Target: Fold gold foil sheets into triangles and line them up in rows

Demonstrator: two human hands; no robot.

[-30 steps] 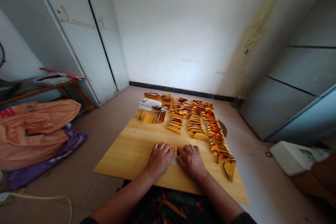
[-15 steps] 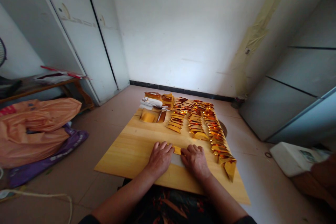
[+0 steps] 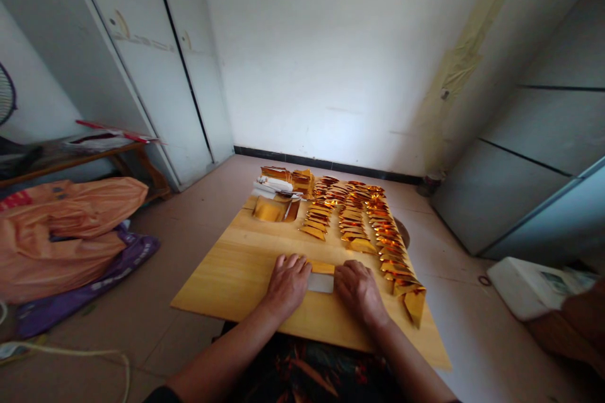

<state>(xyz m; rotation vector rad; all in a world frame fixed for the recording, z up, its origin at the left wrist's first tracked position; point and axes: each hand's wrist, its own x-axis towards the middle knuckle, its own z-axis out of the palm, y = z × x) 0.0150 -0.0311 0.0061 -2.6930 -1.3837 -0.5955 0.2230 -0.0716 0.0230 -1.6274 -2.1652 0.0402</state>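
A small sheet of gold foil paper (image 3: 322, 277) lies on the wooden board (image 3: 236, 271), its gold top edge folded over a silvery white face. My left hand (image 3: 287, 280) rests palm down on its left end, fingers flat and together. My right hand (image 3: 358, 286) presses its right end the same way. Neither hand lifts the sheet. Behind them run rows of folded gold paper pieces (image 3: 352, 217) along the board's middle and right side.
A stack of flat gold sheets (image 3: 269, 209) and white bundles (image 3: 274, 186) sit at the board's far left. Orange and purple bags (image 3: 66, 233) lie on the floor at left by a wooden bench (image 3: 89, 154). A white box (image 3: 529, 283) is at right.
My two hands have slid apart along the sheet, the right one moving right, so more of the paper's gold fold and pale face shows between them.
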